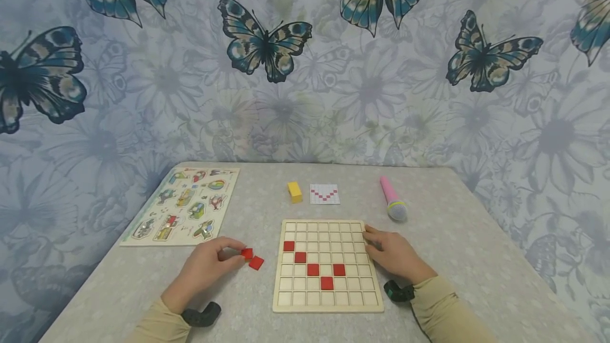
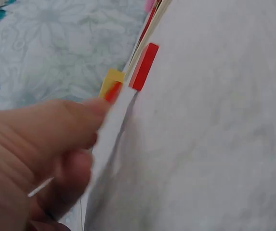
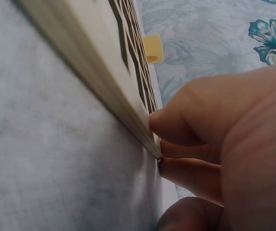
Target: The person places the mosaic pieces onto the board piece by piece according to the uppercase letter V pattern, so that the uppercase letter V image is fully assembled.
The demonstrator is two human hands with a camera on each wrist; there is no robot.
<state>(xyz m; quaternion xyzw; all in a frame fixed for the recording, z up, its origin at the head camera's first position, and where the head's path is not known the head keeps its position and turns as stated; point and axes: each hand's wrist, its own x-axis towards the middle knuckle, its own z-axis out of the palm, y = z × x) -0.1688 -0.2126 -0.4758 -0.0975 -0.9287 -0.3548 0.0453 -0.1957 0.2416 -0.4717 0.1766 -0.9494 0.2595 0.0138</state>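
My left hand (image 1: 205, 269) pinches a small red square tile (image 1: 247, 253) between thumb and fingers, just left of the grid board. A second red tile (image 1: 256, 263) lies on the table right by those fingertips. In the left wrist view the pinched tile (image 2: 112, 91) mostly hides behind the thumb. On the wooden grid board (image 1: 295, 299) several red tiles sit in cells, stepping down from the left, with one (image 1: 339, 270) rising on the right. My right hand (image 1: 394, 254) touches the board's right side, thumb at the edge and fingertips by the far corner.
Behind the board lie a yellow block (image 1: 295, 192) and a small pattern card (image 1: 325, 194) with a V of red squares. A pink toy microphone (image 1: 393, 199) is at the back right. A picture puzzle board (image 1: 220, 213) covers the back left. Wallpaper rises behind the table.
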